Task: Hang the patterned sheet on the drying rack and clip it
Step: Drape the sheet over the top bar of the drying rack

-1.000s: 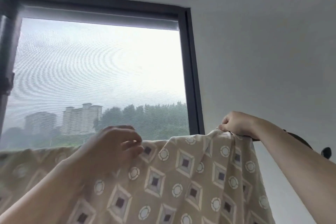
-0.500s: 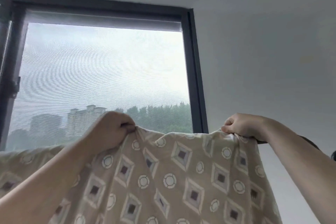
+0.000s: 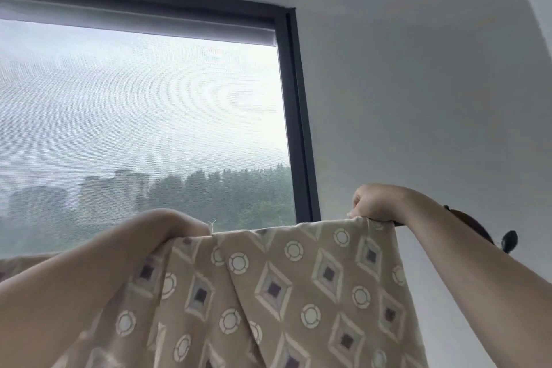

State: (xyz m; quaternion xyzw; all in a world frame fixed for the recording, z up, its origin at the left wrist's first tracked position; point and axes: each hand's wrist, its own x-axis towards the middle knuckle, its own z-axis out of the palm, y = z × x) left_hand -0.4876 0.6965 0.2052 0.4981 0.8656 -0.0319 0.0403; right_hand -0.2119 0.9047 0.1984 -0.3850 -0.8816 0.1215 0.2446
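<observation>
While person holds it high, patterned sheet [image 3: 283, 293] hangs close, top edge tight. Left hand [image 3: 179, 225] grips edge, fingers hidden; right hand [image 3: 375, 203] curls round corner. Best: keep edge flat, lay over dark bar [image 3: 466, 219], maybe rack, behind right wrist. Window [image 3: 143, 113] far back.

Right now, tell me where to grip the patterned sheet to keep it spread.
Probably best: grip the patterned sheet at its top hem, from the near side, where the left hand and right hand hold it. The hem runs taut between them; the cloth below hangs loose in folds.
</observation>
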